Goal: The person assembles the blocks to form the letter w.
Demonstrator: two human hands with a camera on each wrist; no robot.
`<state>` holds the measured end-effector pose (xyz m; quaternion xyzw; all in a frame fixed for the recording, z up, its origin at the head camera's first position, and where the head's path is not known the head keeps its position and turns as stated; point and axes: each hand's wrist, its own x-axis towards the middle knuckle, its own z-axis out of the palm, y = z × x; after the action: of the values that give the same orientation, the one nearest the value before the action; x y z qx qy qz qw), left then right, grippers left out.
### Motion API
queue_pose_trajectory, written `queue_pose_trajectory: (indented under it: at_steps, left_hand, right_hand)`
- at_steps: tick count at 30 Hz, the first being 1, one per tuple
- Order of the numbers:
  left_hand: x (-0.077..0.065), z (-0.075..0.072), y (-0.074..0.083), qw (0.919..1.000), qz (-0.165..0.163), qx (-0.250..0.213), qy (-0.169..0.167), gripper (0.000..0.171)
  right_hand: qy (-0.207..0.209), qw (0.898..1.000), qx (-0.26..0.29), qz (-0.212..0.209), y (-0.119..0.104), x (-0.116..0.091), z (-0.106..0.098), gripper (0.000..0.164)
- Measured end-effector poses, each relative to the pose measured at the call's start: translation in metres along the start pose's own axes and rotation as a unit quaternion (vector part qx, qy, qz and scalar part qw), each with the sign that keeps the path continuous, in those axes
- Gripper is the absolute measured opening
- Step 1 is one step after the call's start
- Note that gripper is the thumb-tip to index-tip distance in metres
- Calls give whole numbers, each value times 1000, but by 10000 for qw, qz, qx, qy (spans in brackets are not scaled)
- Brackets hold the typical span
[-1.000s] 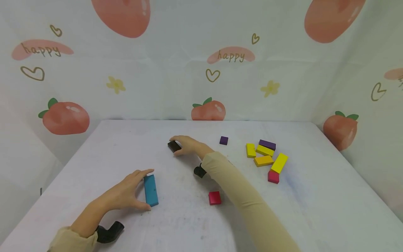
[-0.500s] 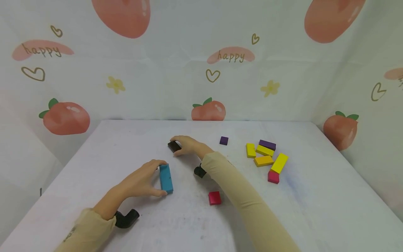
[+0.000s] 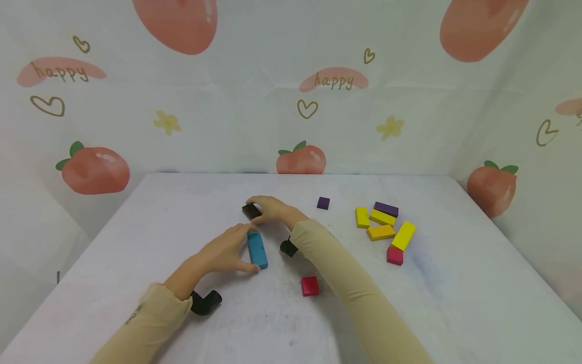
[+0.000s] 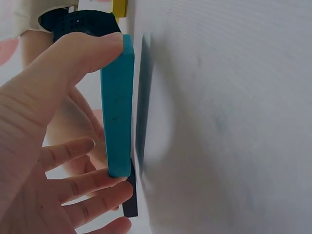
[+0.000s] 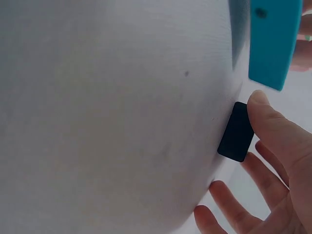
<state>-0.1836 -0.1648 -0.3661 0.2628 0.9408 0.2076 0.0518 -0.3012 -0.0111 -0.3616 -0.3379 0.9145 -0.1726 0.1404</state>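
Observation:
My left hand (image 3: 225, 251) pinches a blue rectangular block (image 3: 257, 250) by its two ends, thumb at the near end and fingers at the far end. In the left wrist view the blue block (image 4: 117, 112) is just off the white surface, its shadow beside it. Farther back, my right hand (image 3: 273, 209) holds a small black block (image 3: 251, 212) between thumb and fingers. The right wrist view shows this black block (image 5: 237, 131) low at the surface, other fingertips touching the table. The blue block's far end is close to the right hand.
A red block (image 3: 310, 286) lies near the right forearm, a small purple block (image 3: 323, 203) farther back. To the right is a group: several yellow blocks (image 3: 381, 232), a longer purple block (image 3: 386, 209) and another red block (image 3: 394, 256). Black wrist cameras (image 3: 206, 302) sit under both wrists.
My left hand has carried the blue block right and away from me, bringing it close to the black block. The right hand and the black block have stayed in place.

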Motion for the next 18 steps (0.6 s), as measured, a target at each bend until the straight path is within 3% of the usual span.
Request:
queue_pose_trajectory:
  at_steps: [7,18]
  left_hand:
    - [6,2,1,9999,-7,43,108,77]
    - [4,2,1,9995,-284,107,68,84]
  right_hand:
    - [-36,10000,35,-7,0,1,-1,58]
    - [-38,9999,100,17,-1,-1,-2,59]
